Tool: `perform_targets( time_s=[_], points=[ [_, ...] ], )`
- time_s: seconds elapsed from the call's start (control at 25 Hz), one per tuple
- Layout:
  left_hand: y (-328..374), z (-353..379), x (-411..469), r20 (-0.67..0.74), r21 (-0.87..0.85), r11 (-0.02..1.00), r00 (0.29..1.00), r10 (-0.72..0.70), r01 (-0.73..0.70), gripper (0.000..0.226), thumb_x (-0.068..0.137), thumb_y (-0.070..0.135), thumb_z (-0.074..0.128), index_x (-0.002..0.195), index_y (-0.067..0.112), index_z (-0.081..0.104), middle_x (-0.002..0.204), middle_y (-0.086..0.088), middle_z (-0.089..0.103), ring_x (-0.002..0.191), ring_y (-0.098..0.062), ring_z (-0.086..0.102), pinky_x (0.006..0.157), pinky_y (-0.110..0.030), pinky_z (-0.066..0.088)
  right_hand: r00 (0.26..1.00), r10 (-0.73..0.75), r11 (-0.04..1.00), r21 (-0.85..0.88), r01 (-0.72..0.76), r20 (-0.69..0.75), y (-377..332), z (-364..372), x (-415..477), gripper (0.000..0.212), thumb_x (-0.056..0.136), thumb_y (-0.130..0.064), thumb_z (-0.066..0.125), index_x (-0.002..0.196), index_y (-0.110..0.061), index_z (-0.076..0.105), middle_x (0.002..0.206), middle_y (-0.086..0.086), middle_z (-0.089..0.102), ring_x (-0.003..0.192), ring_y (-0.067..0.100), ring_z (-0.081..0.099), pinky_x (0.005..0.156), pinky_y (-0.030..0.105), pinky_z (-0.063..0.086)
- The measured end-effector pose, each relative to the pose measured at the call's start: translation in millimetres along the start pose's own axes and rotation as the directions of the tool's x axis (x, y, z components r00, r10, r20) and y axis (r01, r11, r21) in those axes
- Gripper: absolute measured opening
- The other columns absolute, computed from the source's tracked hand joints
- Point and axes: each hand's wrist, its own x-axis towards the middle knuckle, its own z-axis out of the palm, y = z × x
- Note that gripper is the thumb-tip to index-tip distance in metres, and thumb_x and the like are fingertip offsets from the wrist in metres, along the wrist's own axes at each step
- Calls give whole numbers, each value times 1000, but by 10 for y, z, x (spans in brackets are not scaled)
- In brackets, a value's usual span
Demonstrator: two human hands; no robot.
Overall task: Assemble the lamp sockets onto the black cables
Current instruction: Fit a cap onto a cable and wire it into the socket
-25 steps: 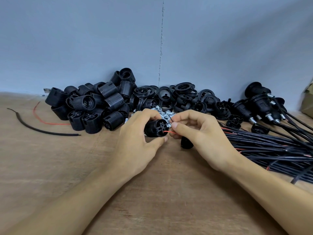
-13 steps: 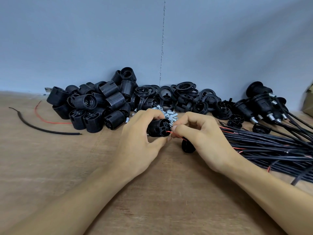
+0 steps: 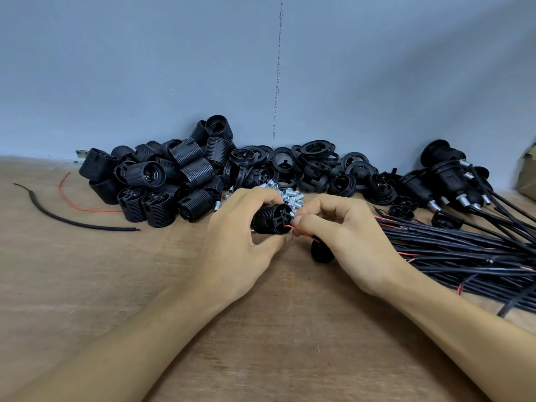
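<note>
Socket (image 3: pixel 272 220) first: where is it?
— Just above the wooden table (image 3: pixel 261 329), near the middle. It lies sideways in the left hand (image 3: pixel 237 236), whose fingers and thumb wrap its ribbed body. The terminal end faces right.

And the right hand (image 3: pixel 342 233)?
— Its fingertips pinch a thin red wire (image 3: pixel 303 233), and the wire's tip touches that terminal end.

Which step, would you say?
— Wiring, I judge: feeding the red lead into a terminal. Whether the tip is seated I cannot tell. The next move calls for a straight, steady push along the hole's line while the left hand stops the socket rolling. The wire is limp and could buckle or miss.

What lies under the right hand?
— A black cap (image 3: pixel 320 252) on the table, partly hidden by the palm. The red wire runs down toward it, so I take it to be threaded on the cable already.

Around them?
— Just behind the hands is a small heap of silvery threaded tubes (image 3: pixel 290 194). Behind left is a pile of ribbed sockets (image 3: pixel 174 184), and behind right are black rings (image 3: pixel 319 166). At right lies a bundle of black cables (image 3: pixel 464 248), with finished assemblies (image 3: pixel 446 181) beyond it. Far left, well apart, are a black cable scrap (image 3: pixel 87 226) and a loose red strand (image 3: pixel 87 209).

Anything in the way?
— Only the tubes, close to the knuckles. A nudge could scatter them.
</note>
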Motion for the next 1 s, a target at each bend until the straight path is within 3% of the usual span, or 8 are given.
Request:
perform_targets(
  time_s=[0.12,0.24,0.32,0.4,0.6,0.76,1.0],
  points=[
    [17,-5,-1,2,15,1000,1000,19,-19,42,74,12,88,111,22,70,108,14,64,108,-8,61,94,-39,54,1000,15,1000,-18,-15,1,-7,-3,5,14,89,-8,68,77,-9,74,80,9,75,87,32,67,88,45,52],
    [12,-12,-3,-3,61,997,999,50,-49,41,73,9,87,110,22,72,107,12,63,106,-6,60,94,-28,51,1000,22,998,-58,-23,-12,-17,4,-2,16,89,-9,69,74,-13,74,76,7,73,78,31,65,76,40,52],
    [3,-16,-1,-7,112,992,998,64,-63,41,73,6,86,109,22,73,106,11,63,104,-3,59,92,-13,44,1000,3,994,-112,-6,-28,-24,11,-13,19,90,-13,69,72,-19,73,71,2,71,67,20,60,66,29,48],
    [-3,-20,3,-6,137,989,998,60,-59,41,72,5,86,108,21,74,106,10,63,103,-2,58,91,-7,39,999,-18,983,-181,10,-43,-22,19,-21,20,90,-17,70,72,-23,71,67,-5,67,63,6,56,64,21,44],
    [2,-16,1,37,115,993,999,19,-23,39,72,14,87,107,24,76,105,13,63,103,-4,60,91,-23,48,997,-41,957,-290,21,-64,-2,26,-38,17,90,-18,69,74,-22,70,62,-10,59,57,2,50,57,20,42],
    [-11,-8,-1,76,146,989,997,0,-11,44,67,16,92,107,28,76,102,13,63,98,-2,57,87,-9,39,997,-34,949,-315,12,-63,-5,25,-43,17,89,-15,67,73,-18,69,65,-1,65,55,3,50,56,20,41],
    [6,-10,-19,146,155,988,989,-2,-21,44,68,22,93,107,29,77,100,13,66,98,1,57,84,-2,35,999,-9,942,-336,-9,-52,-24,34,-42,17,87,-11,66,71,-18,68,63,0,67,52,2,49,54,15,38]
  ],
)
